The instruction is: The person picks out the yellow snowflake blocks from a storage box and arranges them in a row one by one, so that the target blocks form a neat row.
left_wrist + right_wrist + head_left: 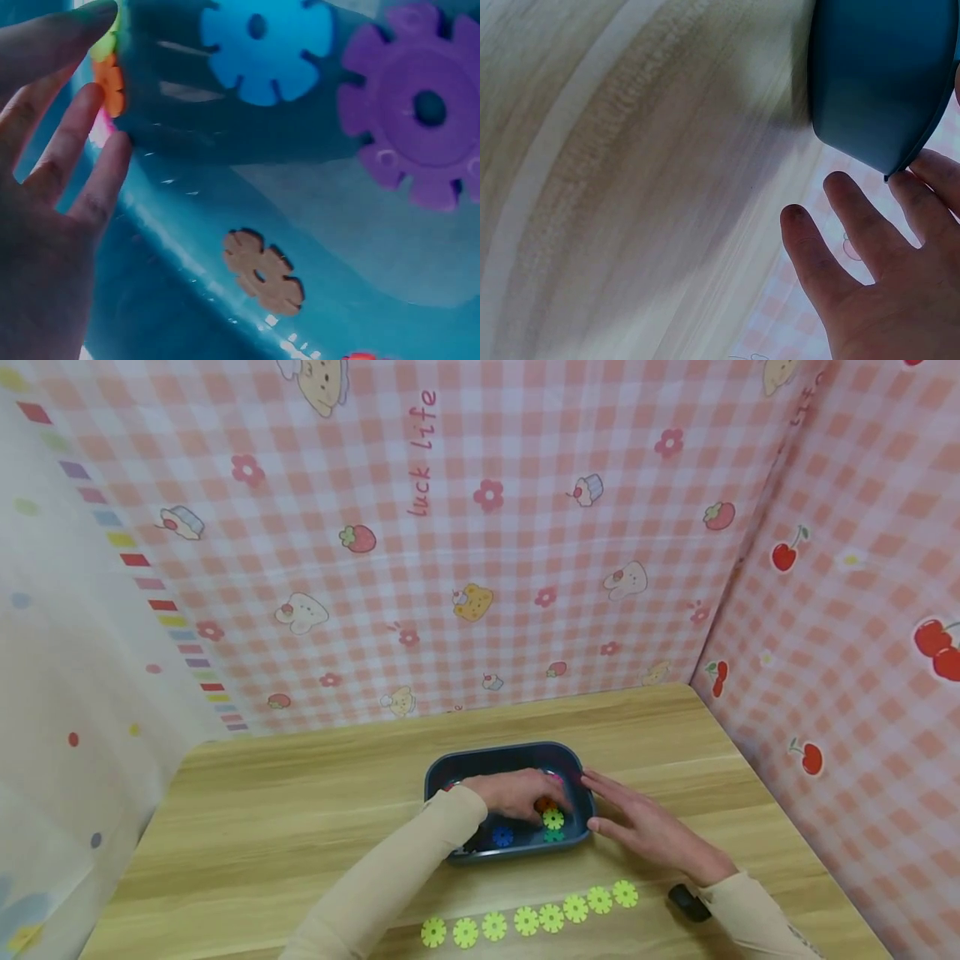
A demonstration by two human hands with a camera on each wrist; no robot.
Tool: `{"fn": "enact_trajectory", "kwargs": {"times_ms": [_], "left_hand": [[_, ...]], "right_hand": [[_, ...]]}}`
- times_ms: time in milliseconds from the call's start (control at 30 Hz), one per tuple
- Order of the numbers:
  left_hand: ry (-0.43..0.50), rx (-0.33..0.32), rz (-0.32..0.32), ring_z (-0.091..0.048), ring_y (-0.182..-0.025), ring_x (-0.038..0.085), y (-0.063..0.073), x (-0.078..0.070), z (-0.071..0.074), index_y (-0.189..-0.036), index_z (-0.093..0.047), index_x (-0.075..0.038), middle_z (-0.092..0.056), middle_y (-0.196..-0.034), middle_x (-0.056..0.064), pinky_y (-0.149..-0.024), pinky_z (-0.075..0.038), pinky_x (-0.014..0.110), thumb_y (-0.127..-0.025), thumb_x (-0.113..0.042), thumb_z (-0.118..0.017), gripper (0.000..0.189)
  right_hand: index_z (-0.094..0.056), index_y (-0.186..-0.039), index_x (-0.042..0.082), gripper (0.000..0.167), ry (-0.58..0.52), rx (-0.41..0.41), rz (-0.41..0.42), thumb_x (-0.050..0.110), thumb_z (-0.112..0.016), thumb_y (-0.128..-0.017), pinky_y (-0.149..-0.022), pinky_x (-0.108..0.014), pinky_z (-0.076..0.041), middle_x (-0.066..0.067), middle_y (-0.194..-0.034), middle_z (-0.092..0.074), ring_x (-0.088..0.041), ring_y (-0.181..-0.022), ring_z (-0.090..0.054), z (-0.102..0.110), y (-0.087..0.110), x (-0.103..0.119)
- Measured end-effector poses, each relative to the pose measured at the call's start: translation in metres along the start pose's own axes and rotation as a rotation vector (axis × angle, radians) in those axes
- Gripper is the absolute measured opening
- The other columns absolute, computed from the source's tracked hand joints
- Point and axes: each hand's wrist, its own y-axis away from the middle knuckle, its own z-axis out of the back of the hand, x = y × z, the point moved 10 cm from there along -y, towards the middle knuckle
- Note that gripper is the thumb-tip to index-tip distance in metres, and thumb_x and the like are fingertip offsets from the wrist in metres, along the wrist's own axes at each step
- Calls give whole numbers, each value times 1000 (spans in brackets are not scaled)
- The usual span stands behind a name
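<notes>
A dark blue plastic bin (491, 750) holds notched snowflake discs of several colours. My left hand (521, 793) reaches down inside it toward the right end, beside a yellow-green disc (552, 819) and a green one (553, 836). In the left wrist view its fingers extend loosely next to an orange disc (112, 88) at the bin wall. Blue (281, 67), purple (390, 112) and brown (277, 289) discs lie apart from these fingers. My right hand (652, 827), fingers spread and nearly straight, rests against the right rim of the bin (885, 75).
In front of the bin, several yellow discs (494, 927) form a row across the wooden table (300, 827). A black wrist device (688, 902) sits at the right sleeve. Pink checked cloth (450, 552) hangs behind the table and along its right side.
</notes>
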Motion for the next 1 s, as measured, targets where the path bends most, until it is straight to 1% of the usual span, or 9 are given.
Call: {"fn": "enact_trajectory", "kwargs": {"times_ms": [167, 300, 400, 667, 800, 900, 1000], "left_hand": [[2, 1, 5, -54, -131, 7, 0, 1, -3, -133, -71, -13, -66, -139, -2, -114, -36, 19, -91, -1, -77, 44], [-5, -15, -14, -52, -133, 8, 0, 1, -4, -133, -72, -13, -63, -142, -1, -116, -34, 21, -92, -1, -76, 43], [-20, -24, -17, -52, -133, 8, 1, 2, -5, -131, -73, -13, -63, -141, -1, -116, -34, 21, -92, -1, -76, 41], [-64, -28, 19, -55, -126, 8, 2, 4, -9, -127, -75, -15, -65, -134, -3, -113, -37, 21, -95, -6, -75, 33], [-130, -21, 7, -57, -121, 6, 0, 1, -9, -127, -76, -17, -68, -129, -4, -109, -39, 18, -96, -9, -75, 32], [-206, -22, -2, -58, -119, 6, -1, -3, -9, -128, -75, -19, -69, -128, -5, -107, -41, 17, -96, -13, -76, 33], [-284, -27, 5, -59, -115, 6, -1, -4, -9, -126, -76, -21, -69, -124, -6, -106, -43, 17, -95, -20, -78, 31]], "right_hand": [[-41, -160, 11, 66, -6, 6, -3, 37, -63, -104, -112, -60, -39, -14, -166, -35, -36, -147, -39, 0, 0, 1], [-40, -160, 12, 66, -6, 11, -6, 38, -62, -104, -113, -59, -39, -12, -166, -34, -35, -148, -39, 0, -1, 1], [-41, -160, 11, 65, -3, 14, -1, 39, -62, -104, -113, -59, -39, -11, -166, -35, -35, -147, -39, 0, -2, 2], [-41, -159, 10, 65, 5, 11, 5, 38, -62, -105, -112, -61, -40, -13, -166, -35, -38, -146, -40, -2, -1, 2], [-41, -160, 11, 65, 4, 19, -7, 39, -61, -105, -113, -60, -39, -13, -166, -35, -36, -147, -39, -2, 0, 1], [-41, -160, 11, 65, 5, 26, -20, 40, -61, -105, -114, -59, -38, -12, -166, -34, -35, -148, -38, -1, 0, -1], [-41, -160, 10, 64, 16, 22, -12, 39, -59, -106, -113, -60, -38, -13, -166, -35, -37, -147, -39, -2, -1, 0]]}}
